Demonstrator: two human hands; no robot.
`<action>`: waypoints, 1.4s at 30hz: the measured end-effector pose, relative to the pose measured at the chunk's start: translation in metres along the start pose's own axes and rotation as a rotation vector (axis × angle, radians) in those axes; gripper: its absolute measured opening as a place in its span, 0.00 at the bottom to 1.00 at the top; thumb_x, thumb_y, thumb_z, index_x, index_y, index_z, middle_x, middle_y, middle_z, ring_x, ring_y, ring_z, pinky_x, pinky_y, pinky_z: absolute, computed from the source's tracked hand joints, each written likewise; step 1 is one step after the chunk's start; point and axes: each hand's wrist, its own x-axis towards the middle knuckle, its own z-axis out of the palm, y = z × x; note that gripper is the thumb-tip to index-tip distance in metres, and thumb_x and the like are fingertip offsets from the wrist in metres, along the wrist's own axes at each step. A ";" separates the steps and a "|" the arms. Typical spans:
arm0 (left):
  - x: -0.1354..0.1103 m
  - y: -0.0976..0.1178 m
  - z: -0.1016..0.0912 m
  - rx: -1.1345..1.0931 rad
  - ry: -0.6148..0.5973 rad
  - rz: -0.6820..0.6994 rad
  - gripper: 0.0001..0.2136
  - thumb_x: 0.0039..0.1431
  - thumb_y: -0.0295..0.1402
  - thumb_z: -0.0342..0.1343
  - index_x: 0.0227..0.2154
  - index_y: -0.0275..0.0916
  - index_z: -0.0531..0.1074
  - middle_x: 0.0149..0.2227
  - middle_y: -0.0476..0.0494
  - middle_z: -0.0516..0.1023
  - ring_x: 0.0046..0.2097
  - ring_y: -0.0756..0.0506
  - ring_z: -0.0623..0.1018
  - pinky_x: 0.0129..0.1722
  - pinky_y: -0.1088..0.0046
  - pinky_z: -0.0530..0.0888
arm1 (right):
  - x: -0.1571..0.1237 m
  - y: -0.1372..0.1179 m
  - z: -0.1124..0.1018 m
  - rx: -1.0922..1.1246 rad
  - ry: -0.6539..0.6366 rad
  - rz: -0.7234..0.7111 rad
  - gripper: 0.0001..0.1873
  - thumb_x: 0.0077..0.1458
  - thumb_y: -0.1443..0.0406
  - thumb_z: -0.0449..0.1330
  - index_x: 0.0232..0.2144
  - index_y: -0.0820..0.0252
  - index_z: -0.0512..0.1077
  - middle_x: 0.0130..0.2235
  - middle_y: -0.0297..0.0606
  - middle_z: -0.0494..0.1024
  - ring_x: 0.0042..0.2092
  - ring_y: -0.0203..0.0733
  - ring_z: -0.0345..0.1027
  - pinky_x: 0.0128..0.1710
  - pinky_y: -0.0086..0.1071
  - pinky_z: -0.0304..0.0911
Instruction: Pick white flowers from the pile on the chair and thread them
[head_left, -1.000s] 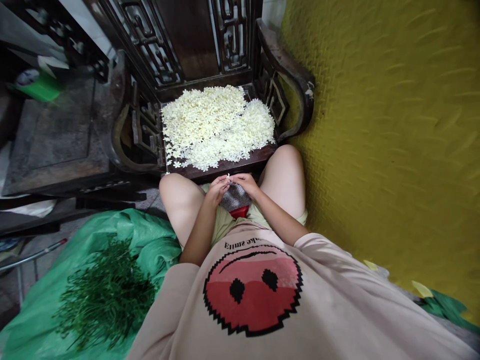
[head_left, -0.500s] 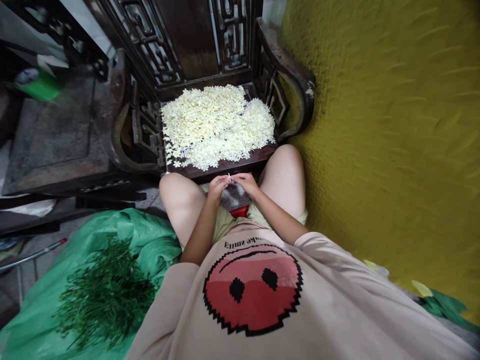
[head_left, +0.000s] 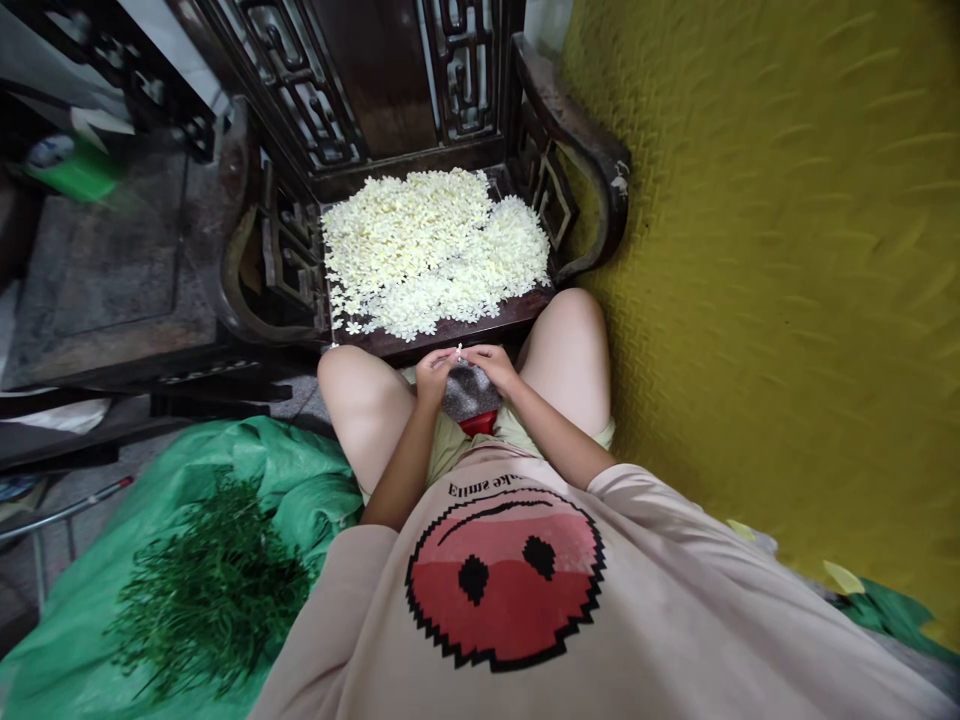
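Note:
My left hand (head_left: 433,375) and my right hand (head_left: 491,366) meet between my knees, fingertips almost touching. Pinched between them is a small white flower (head_left: 460,351), too small to show fine detail. Just beyond my hands, a wide heap of loose white and pale yellow flowers (head_left: 420,240) covers much of the wooden chair's seat (head_left: 450,336). The fingers of both hands are closed at the tips, and parts of them are hidden behind the knuckles.
Carved armrests (head_left: 611,190) flank the seat. A textured yellow wall covering (head_left: 765,250) rises on the right. On the left are a dark wooden table (head_left: 97,270) with a green tape roll (head_left: 79,168), and a green sack (head_left: 315,480) with thin green stems (head_left: 217,590) on it.
The small flower between my fingertips has shifted very slightly upward. Both hands stay in nearly the same place, and the heap looks the same.

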 end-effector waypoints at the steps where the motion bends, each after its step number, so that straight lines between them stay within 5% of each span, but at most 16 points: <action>1: 0.000 0.000 0.000 0.008 -0.001 0.001 0.14 0.36 0.39 0.63 0.27 0.35 0.74 0.29 0.43 0.77 0.31 0.49 0.74 0.38 0.69 0.70 | 0.000 0.001 0.000 -0.003 0.005 0.003 0.12 0.38 0.59 0.63 0.25 0.62 0.76 0.28 0.37 0.77 0.31 0.37 0.66 0.36 0.31 0.60; 7: -0.003 0.004 0.000 0.157 -0.025 0.053 0.12 0.43 0.39 0.58 0.28 0.36 0.73 0.29 0.44 0.77 0.31 0.49 0.74 0.37 0.71 0.70 | 0.001 0.002 -0.001 -0.003 0.015 0.010 0.12 0.38 0.59 0.63 0.24 0.62 0.76 0.28 0.37 0.77 0.30 0.36 0.66 0.35 0.30 0.59; 14: -0.012 0.016 0.001 0.638 -0.043 0.353 0.09 0.55 0.36 0.48 0.31 0.39 0.71 0.33 0.45 0.75 0.36 0.48 0.73 0.40 0.72 0.67 | 0.001 0.002 -0.001 0.018 0.000 0.009 0.13 0.38 0.58 0.63 0.25 0.61 0.76 0.29 0.37 0.77 0.31 0.36 0.65 0.34 0.30 0.59; 22: -0.010 0.015 0.002 0.959 0.025 0.497 0.08 0.56 0.34 0.45 0.30 0.39 0.69 0.36 0.40 0.70 0.41 0.44 0.69 0.43 0.67 0.63 | 0.000 0.001 0.001 0.027 -0.019 0.045 0.13 0.38 0.58 0.63 0.25 0.62 0.76 0.26 0.35 0.76 0.28 0.33 0.63 0.32 0.28 0.57; 35: -0.011 0.013 0.004 1.029 0.009 0.520 0.03 0.53 0.29 0.46 0.27 0.39 0.63 0.34 0.40 0.67 0.40 0.42 0.67 0.42 0.66 0.62 | -0.004 -0.001 0.006 -0.051 -0.068 0.058 0.16 0.40 0.53 0.60 0.21 0.62 0.74 0.22 0.32 0.71 0.26 0.32 0.59 0.28 0.26 0.54; 42: -0.010 0.011 0.002 1.004 -0.037 0.501 0.03 0.53 0.29 0.46 0.26 0.39 0.62 0.34 0.41 0.67 0.39 0.43 0.67 0.42 0.66 0.63 | -0.002 0.004 0.001 -0.060 -0.119 0.203 0.18 0.39 0.51 0.61 0.24 0.62 0.74 0.23 0.33 0.73 0.26 0.32 0.61 0.25 0.25 0.50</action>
